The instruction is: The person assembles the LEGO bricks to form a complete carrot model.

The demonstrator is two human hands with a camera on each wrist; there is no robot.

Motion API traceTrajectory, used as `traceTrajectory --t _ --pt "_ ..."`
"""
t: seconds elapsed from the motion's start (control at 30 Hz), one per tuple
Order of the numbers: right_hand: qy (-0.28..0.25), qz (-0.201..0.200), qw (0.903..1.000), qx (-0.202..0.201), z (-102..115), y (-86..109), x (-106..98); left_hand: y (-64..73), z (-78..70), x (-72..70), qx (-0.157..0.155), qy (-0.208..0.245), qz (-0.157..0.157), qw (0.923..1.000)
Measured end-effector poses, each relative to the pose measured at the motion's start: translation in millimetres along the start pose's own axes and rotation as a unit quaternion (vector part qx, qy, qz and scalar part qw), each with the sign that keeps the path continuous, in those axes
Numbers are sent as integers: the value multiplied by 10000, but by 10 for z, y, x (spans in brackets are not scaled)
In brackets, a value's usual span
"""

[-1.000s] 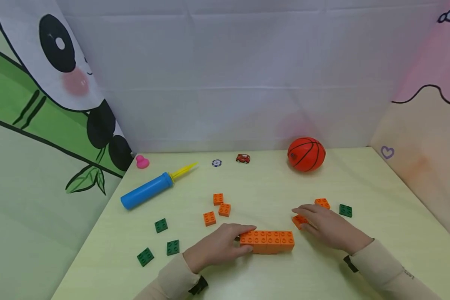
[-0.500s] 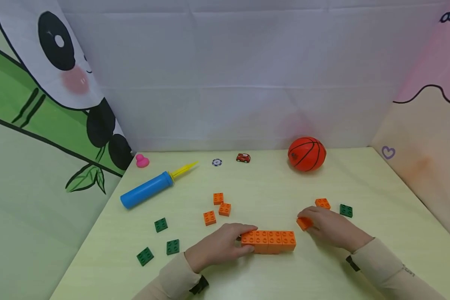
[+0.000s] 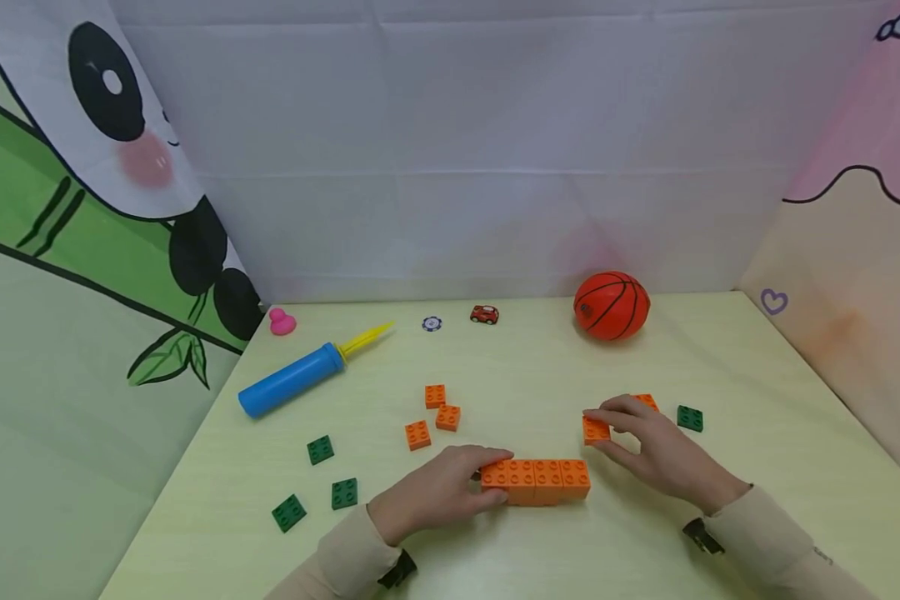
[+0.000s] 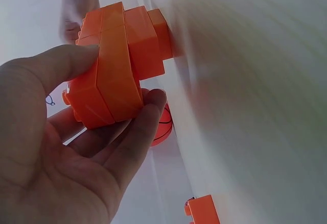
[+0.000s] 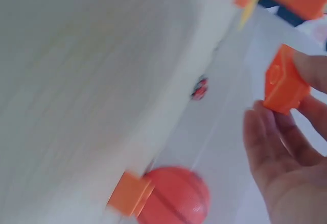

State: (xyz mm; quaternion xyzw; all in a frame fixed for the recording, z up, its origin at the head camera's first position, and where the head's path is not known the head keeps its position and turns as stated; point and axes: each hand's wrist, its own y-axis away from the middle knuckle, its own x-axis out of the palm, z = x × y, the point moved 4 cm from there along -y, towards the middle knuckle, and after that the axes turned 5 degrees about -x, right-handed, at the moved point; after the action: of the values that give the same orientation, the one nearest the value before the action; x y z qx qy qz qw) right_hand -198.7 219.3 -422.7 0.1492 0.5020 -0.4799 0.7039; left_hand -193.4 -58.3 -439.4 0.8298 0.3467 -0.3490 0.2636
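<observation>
My left hand [image 3: 442, 492] grips the left end of a row of joined orange toy bricks [image 3: 536, 482]; in the left wrist view the joined bricks [image 4: 112, 76] show more than one layer, with thumb on one side and fingers on the other. To the right of the row, my right hand [image 3: 656, 446] pinches a single orange brick [image 3: 596, 431] between thumb and fingers. The right wrist view shows this orange brick [image 5: 286, 81] held off the table, its hollow underside partly visible. Behind the right hand lies another orange brick [image 3: 646, 401], partly covered.
Several loose orange bricks [image 3: 435, 397] lie beyond the left hand, and green bricks [image 3: 320, 450] sit to its left. One green brick [image 3: 690, 418] is at right. Farther back are a blue pump [image 3: 292, 382], a pink toy [image 3: 282, 322], a chip [image 3: 432, 323], a toy car [image 3: 484, 314] and a ball [image 3: 612, 306].
The right hand has lifted the single orange brick and turned it, with its fingers spread wider apart in the head view. The left hand keeps its grip on the row, almost unmoved.
</observation>
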Motion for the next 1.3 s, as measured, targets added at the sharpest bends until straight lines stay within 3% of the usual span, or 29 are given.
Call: traceTrajectory --t 0.1,0.2,0.43,1.0,1.3 --pt "-506 -360 9977 -286 141 8 -8 1 -1 -5 10 -17 -3 10000" --pt "-694 -519 9941 -655 279 13 20 1 3 -2 42 -51 -10 10000" --pt "-1044 -257 9873 -1173 438 23 162 5 13 1 11 -32 -38 10000" --pt "-1109 -230 9896 -883 428 53 205 1 5 -8 -45 -64 -9 10000" --pt "-1306 37 9894 -632 417 52 205 4 9 1 -125 -89 -8 9999"
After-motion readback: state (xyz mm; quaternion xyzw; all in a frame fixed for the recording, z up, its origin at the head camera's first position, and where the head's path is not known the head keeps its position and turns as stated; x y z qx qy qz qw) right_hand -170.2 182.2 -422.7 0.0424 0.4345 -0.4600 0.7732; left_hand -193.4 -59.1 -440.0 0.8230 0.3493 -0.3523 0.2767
